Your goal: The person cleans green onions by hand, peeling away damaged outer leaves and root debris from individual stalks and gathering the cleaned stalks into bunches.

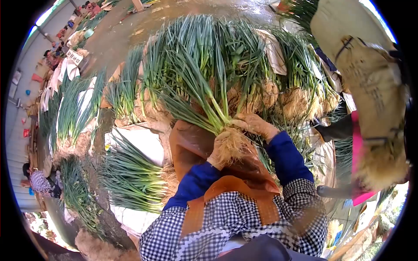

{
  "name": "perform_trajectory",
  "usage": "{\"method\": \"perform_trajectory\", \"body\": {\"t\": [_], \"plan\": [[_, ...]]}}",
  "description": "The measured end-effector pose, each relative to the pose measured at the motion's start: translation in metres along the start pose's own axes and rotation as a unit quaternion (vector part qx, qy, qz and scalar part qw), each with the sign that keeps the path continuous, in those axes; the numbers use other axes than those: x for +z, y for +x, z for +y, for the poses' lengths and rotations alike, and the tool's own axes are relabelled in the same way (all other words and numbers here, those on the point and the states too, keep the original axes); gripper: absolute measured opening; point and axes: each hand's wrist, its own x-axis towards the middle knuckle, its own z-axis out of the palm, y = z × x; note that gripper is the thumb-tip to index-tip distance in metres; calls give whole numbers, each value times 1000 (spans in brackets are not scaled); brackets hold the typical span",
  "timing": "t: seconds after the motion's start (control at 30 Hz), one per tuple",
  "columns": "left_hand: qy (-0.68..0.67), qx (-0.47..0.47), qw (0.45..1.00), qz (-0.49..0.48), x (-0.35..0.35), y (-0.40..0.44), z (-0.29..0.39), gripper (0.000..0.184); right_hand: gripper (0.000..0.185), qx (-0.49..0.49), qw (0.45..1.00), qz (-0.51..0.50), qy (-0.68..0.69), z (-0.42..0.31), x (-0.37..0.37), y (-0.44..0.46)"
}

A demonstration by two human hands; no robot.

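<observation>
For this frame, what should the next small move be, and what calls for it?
Probably use the right hand to gather the held bunch closer, with the left hand steadying its roots. Its leaves splay in two directions and the right hand is by the stem bases, while the laid pile nearby lies with its roots to one side.

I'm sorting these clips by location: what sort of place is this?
Likely a farm produce sorting shed: rows of leafy green bundles with roots, a corrugated wall at the left, and a wet-looking floor.
</observation>
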Motion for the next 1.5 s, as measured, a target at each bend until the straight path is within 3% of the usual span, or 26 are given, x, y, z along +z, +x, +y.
{"method": "perform_trajectory", "body": {"t": [0.07, 0.1, 0.13, 0.2, 0.23, 0.33, 0.4, 0.47, 0.5, 0.6, 0.67, 0.7, 0.73, 0.77, 0.8, 0.83, 0.87, 0.93, 1.0, 1.03, 1.07, 1.13, 1.27, 1.37, 1.43, 1.5], "plan": [[19, 34, 998, 42, -6, 0, -3, 31, 36, -74, 988, -117, 66, -15, -15, 4], [8, 27, 999, 40, -12, 0, -4, 30, 31, -176, 984, -31, -16, -5, -2, 5], [8, 19, 999, 30, 1, -1, -2, 30, 28, -112, 994, -8, 4, -12, 0, 4], [-17, 14, 1000, -3, 36, -14, 0, 27, 25, -114, 989, 63, -67, -6, 12, 6], [-2, 65, 997, 44, 36, -11, -3, 27, 23, 21, 995, 43, -87, -25, 8, 5], [7, 36, 995, 91, 1, -5, -1, 28, 22, -61, 976, 97, -186, -24, 35, 6], [105, 70, 987, 95, 7, -13, -2, 27, 21, -39, 979, 103, -172, -30, 36, 2], [80, 80, 988, 107, 18, -17, -4, 27, 25, -100, 982, 160, -7, -40, 30, -2], [78, 92, 988, 93, 8, -19, -2, 31, 20, -123, 980, 116, -106, -45, 27, -5], [37, 150, 985, 83, 3, -9, 3, 34, 15, -144, 987, 27, -65, -57, 19, -21], [58, 154, 986, -23, -20, 1, 16, 33, 9, -154, 980, -4, -124, -69, 19, -36], [38, 129, 986, -96, -16, 1, 21, 33, 10, -220, 972, 74, -40, -48, 24, -46], [-45, 62, 974, -215, 16, -5, 24, 33, 12, -130, 973, 64, -181, -28, 7, -47], [-170, 59, 976, -125, 5, -11, 23, 31, 14, -48, 943, 31, -329, -10, -9, -50], [-292, 31, 955, -48, 1, -5, 19, 30, 18, 174, 947, 25, -270, -20, -28, -43], [-156, 55, 986, -23, 6, -10, 21, 38, 20, 63, 947, 157, -274, -25, -30, -38], [-70, 80, 994, 2, -4, -5, 21, 35, 27, 49, 972, 189, -134, -31, -28, -31], [44, 99, 993, 43, -6, -13, 21, 31, 39, -1, 985, 168, 50, -60, -22, -16], [34, 98, 994, 41, -6, -9, 17, 29, 48, -118, 976, 150, 105, -59, -10, 4], [34, 107, 993, 46, -7, -5, 17, 28, 47, -62, 983, 87, 150, -48, -3, 18], [30, 116, 991, 56, -6, -6, 16, 26, 47, -137, 981, 119, 69, -45, 2, 31], [37, 114, 991, 58, -5, -7, 16, 27, 36, -36, 974, -21, 221, -50, 2, 33], [14, 127, 991, 29, -17, -4, 13, 25, 13, -26, 974, 22, 222, -32, 18, 35], [-2, 124, 992, 33, -27, 1, 11, 24, 12, -13, 984, 13, 178, -34, 12, 31], [-67, 95, 993, 31, -32, 4, 12, 24, 10, -105, 991, 40, 67, -31, 10, 32], [-32, 96, 994, 49, -38, 6, 10, 24, 10, -140, 990, -9, -6, -24, 1, 29]]}}
